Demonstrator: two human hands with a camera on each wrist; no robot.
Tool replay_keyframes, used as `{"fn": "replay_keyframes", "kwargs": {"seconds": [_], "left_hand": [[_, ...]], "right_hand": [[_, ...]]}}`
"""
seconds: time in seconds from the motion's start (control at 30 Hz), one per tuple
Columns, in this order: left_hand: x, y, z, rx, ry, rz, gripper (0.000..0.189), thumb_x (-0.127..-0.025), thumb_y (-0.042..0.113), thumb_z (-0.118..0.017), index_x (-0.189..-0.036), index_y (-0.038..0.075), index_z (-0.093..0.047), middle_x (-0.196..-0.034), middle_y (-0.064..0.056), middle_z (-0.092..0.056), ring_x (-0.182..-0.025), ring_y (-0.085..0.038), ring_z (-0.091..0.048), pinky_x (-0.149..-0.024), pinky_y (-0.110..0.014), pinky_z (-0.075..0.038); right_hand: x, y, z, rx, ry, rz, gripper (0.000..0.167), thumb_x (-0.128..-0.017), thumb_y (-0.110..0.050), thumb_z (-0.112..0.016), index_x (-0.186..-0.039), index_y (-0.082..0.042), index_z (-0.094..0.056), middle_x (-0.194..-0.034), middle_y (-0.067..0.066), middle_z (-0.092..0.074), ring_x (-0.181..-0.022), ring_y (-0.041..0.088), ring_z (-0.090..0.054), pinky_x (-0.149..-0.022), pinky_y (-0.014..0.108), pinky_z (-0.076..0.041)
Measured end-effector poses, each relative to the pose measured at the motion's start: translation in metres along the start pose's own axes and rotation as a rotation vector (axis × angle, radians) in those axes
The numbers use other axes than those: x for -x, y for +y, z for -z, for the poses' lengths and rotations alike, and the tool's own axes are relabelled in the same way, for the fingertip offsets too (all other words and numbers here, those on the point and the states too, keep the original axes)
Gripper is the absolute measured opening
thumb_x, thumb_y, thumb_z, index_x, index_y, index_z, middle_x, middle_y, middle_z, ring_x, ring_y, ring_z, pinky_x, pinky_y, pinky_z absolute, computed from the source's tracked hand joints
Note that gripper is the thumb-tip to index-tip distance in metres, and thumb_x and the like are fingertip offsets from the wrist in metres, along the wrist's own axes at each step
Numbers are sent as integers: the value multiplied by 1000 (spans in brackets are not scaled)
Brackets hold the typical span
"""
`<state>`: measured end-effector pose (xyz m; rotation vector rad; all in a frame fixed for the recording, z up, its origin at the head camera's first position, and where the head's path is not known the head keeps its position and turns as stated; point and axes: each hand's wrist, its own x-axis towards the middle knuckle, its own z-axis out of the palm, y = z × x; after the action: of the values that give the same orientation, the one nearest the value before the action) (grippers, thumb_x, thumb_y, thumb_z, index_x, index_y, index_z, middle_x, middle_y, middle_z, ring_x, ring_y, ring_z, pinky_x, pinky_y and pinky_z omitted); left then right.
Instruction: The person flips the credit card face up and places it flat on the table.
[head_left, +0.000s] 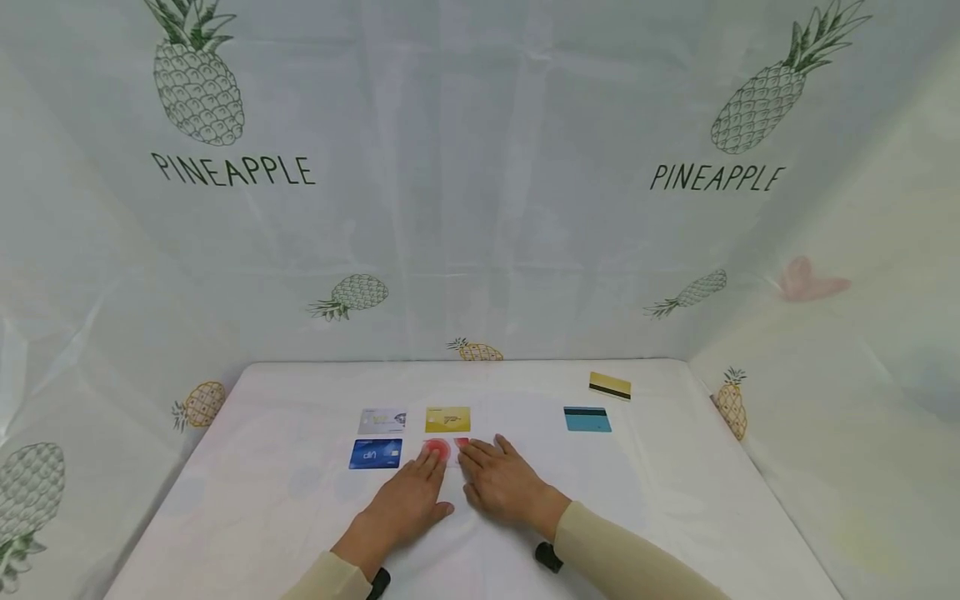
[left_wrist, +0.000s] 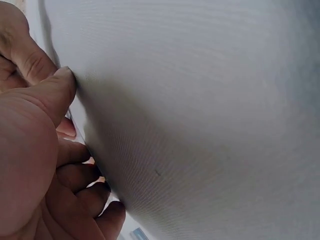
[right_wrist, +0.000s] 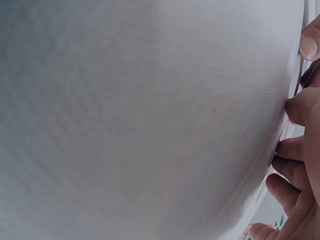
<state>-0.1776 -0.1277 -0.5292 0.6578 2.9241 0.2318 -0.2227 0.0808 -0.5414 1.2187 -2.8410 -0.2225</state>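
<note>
In the head view, a pale card with red circles (head_left: 438,448) lies on the white-covered table, partly hidden under both hands. My left hand (head_left: 411,497) rests its fingertips on the card's left part, thumb spread out to the right. At the card's right edge, my right hand (head_left: 504,482) touches down with its fingers extended. Just left of them is a blue card (head_left: 375,454). Behind lie a silver card (head_left: 382,421) and a gold card (head_left: 448,419), forming two rows with the others. Both wrist views show fingertips touching the white cloth surface.
On the right side of the table are a teal card (head_left: 587,419) and, farther back, another gold card (head_left: 610,386), both with a dark stripe upward. A curtain with pineapple prints (head_left: 480,208) hangs behind the table and around its sides.
</note>
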Motion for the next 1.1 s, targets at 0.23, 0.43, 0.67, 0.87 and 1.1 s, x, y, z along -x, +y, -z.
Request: {"fn": "replay_keyframes", "kwargs": {"seconds": [0.23, 0.43, 0.67, 0.87, 1.1], "left_hand": [[0, 0, -3, 13, -15, 17, 76, -101, 48, -67, -153, -5, -49, -164, -21, -43, -155, -37, -39, -123, -53, -36], [0, 1, -1, 13, -20, 21, 77, -100, 47, -68, -153, -5, -49, -164, -21, -43, -155, -37, -39, -123, -53, -36], [0, 1, -1, 14, -23, 20, 77, -100, 48, -68, -153, -5, -49, -165, -21, -43, -155, -37, -38, -123, -53, -36], [0, 2, 0, 31, -37, 22, 77, -100, 47, -68, -154, -5, -47, -165, -21, -42, -156, -37, -37, -123, -54, -35], [2, 2, 0, 45, -48, 41, 78, -101, 49, -67, -156, -1, -46, -167, -18, -40, -157, -35, -35, -125, -53, -33]], "right_hand": [[0, 1, 0, -7, -4, 6, 55, -109, -45, -49, -156, -16, -52, -163, -2, -49, -152, 17, -44, -122, 55, -37], [0, 1, 1, 1, -7, 3, 55, -109, -45, -48, -156, -16, -52, -163, -2, -49, -152, 17, -44, -122, 54, -37], [1, 1, 1, -3, -10, -1, 55, -109, -45, -48, -156, -16, -52, -162, -2, -49, -152, 18, -45, -122, 54, -38], [8, 4, 1, -10, -6, -18, 56, -107, -47, -53, -153, -15, -55, -159, -1, -53, -151, 19, -46, -122, 55, -38], [29, 31, 1, -71, -7, -98, 60, -106, -48, -58, -153, -12, -55, -159, 4, -54, -150, 25, -47, -122, 59, -35]]}}
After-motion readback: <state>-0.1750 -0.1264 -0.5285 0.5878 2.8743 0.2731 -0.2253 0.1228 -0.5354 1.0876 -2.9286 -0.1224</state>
